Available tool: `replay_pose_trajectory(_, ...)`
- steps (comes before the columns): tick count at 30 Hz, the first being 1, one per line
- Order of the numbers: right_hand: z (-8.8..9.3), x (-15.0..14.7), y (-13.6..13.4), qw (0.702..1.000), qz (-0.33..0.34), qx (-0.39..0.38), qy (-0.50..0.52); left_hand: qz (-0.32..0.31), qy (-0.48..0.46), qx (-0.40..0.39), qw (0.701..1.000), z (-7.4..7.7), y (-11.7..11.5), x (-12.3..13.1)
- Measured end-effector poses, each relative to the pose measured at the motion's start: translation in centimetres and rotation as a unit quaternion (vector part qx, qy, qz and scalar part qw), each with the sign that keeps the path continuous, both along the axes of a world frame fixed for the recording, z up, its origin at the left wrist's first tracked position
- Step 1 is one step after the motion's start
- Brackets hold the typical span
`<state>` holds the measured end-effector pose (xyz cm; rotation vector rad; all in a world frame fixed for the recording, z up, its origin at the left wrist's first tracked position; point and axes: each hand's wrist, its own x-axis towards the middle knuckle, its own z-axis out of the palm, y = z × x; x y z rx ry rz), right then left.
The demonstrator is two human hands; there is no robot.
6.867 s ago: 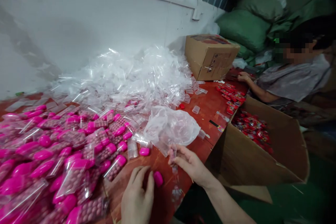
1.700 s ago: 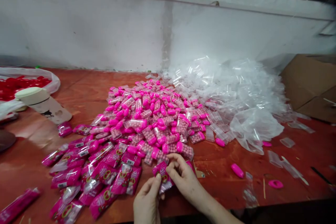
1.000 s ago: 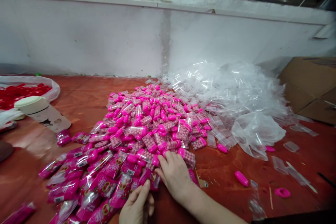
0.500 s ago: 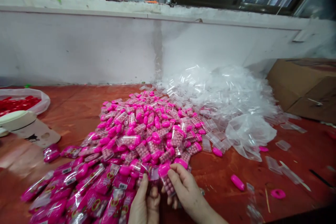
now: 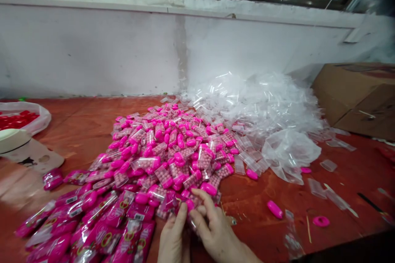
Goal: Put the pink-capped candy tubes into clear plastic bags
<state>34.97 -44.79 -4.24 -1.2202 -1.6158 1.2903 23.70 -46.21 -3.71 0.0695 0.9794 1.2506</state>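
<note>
My right hand [image 5: 212, 228] grips a small clear candy bottle with a pink cap [image 5: 189, 204], fingers curled round it. My left hand [image 5: 174, 236] is closed beside it, thumb pressed against a printed pink wrapper [image 5: 170, 201]; its other fingers are hidden. The two hands almost touch, and the bottle's lower part is covered by them. Just beyond them rises a heap of pink-capped bottles [image 5: 163, 148] filled with small pale-pink balls. Left of my hands lie several bottles in printed pink wrappers [image 5: 108, 230].
Clear plastic pieces and bags [image 5: 262, 102] are piled at the back right beside a cardboard box [image 5: 354, 94]. A white cup [image 5: 37, 156] and a bag of red pieces [image 5: 43, 117] stand left. Loose pink caps [image 5: 274, 209] lie on the red table [image 5: 247, 234].
My hands have come closer together, and the bottle has moved down and left toward my left hand. The whole view has shifted slightly.
</note>
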Motion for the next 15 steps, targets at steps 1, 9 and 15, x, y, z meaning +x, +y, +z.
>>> replay_pose_trajectory(1, 0.1, 0.1, 0.0, 0.999, 0.003, 0.030, -0.026, -0.002, -0.009, -0.001, 1.000, 0.1, -0.1, 0.3)
replay_pose_trajectory(9, 0.6, 1.3, -0.5, 0.974, 0.087, -0.153, 0.141, -0.009, -0.015, 0.011, 1.000, 0.4, -0.5, 0.9)
replay_pose_trajectory(15, 1.3, 2.2, -0.6, 0.945, 0.149, -0.221, 0.190, -0.043, -0.003, 0.029, 0.999, 0.7, -0.8, 0.7)
